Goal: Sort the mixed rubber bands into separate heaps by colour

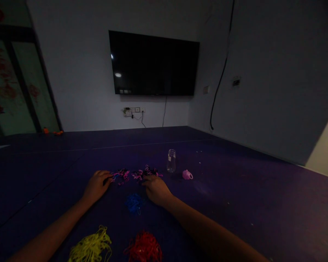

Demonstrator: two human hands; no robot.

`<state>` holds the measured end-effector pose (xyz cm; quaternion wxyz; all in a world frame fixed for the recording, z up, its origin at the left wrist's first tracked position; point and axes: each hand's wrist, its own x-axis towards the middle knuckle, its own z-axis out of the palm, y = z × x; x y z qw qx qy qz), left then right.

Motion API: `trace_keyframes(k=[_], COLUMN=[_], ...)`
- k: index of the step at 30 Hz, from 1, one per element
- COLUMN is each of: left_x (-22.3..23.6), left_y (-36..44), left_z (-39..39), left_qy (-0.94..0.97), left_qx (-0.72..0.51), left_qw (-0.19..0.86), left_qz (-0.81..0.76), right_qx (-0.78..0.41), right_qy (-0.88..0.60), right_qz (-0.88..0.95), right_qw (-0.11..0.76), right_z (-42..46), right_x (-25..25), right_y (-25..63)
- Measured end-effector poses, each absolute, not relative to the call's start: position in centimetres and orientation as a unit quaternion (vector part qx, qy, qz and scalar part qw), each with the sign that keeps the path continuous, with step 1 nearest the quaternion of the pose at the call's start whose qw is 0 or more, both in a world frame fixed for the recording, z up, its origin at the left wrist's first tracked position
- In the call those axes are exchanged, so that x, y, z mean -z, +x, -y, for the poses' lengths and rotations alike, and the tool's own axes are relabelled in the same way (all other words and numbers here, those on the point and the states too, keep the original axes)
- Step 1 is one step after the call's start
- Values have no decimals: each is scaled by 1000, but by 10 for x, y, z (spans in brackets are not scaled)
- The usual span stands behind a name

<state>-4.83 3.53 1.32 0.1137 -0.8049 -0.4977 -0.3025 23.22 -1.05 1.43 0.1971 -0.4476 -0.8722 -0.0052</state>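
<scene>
Two small heaps of mixed pink and dark rubber bands lie side by side on the purple floor. At the edge of the left heap (121, 176) rests my left hand (97, 185), its fingers bent and its thumb apart from them. My right hand (156, 189) reaches over the front of the right heap (146, 173), fingers curled down together; what its fingertips pinch is hidden. Nearer to me is a blue pile of bands (134, 203). Closest are a yellow bunch (92, 246) and a red bunch (145, 248).
Beyond my right hand stands a clear bottle (171, 162), uncapped, with a pink lid with a loop (187, 174) beside it. Small white scraps dot the purple floor (235, 189). A television (155, 65) hangs on the far wall; a black cable (220, 83) runs down the right wall.
</scene>
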Motion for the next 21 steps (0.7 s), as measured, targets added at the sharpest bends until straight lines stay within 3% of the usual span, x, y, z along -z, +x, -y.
trace_keyframes(k=[10, 21], left_x=[-16, -16], left_y=[-43, -45], left_z=[-30, -29], left_qy=[-835, -798], left_qx=[280, 336], left_qw=[95, 65], left_qz=[464, 496], right_qx=[4, 3], right_qy=[-448, -448], right_qz=[874, 874], right_qw=[188, 189], right_z=[12, 13], right_x=[-17, -17], right_y=[231, 232])
